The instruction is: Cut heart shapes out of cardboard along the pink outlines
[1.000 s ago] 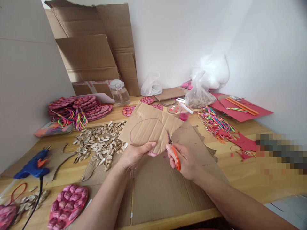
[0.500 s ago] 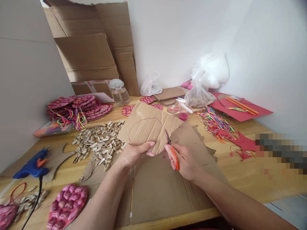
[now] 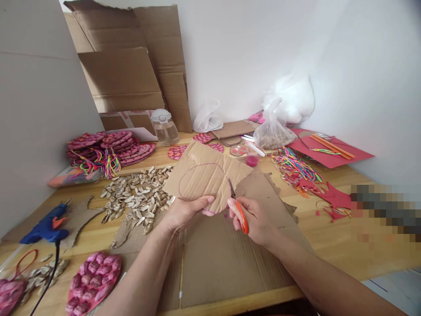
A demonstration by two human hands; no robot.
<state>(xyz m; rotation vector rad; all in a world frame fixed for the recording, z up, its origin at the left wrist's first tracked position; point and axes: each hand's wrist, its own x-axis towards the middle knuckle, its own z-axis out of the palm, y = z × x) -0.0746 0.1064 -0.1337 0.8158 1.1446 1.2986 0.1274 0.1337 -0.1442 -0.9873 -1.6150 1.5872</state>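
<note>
Left hand [image 3: 189,212] pinches the oval-marked cardboard [image 3: 204,179] while the right hand [image 3: 252,219] grips orange-handled scissors [image 3: 242,217] at its edge.

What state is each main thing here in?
Brown corrugated cardboard: held, partly cut
Orange-handled metal scissors: held at cardboard's edge
Left hand: gripping cardboard
Right hand: gripping scissors
Clear, white-lidded bottle: upright, partly filled
Blue plastic glue gun: lying down
Translucent bag, brownish contents: top gathered

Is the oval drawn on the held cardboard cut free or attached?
Attached: the cardboard continues beyond the purple oval at its left and top.
</note>
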